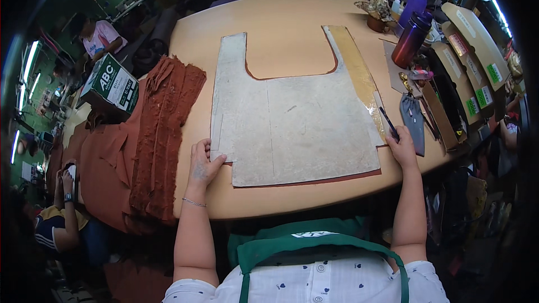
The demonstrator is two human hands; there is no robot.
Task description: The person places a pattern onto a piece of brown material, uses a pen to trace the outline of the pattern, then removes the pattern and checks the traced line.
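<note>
A large pale grey pattern template (303, 129) lies flat on the table, with a deep U-shaped cutout at its far side and amber tape along its right arm. Reddish-brown material (314, 181) shows from under its near edge. At the template's lower left corner rests my left hand (205, 164), thumb spread onto it and fingers along its side. My right hand (402, 147) is closed around a dark pen (389, 122) that points up and away, beside the template's lower right side.
Stacked reddish-brown material (163, 134) covers the table's left side, next to a green and white box (110, 85). On the right are a grey pouch (412, 120), a dark red tumbler (411, 39) and open cardboard boxes (466, 73). People work around the table.
</note>
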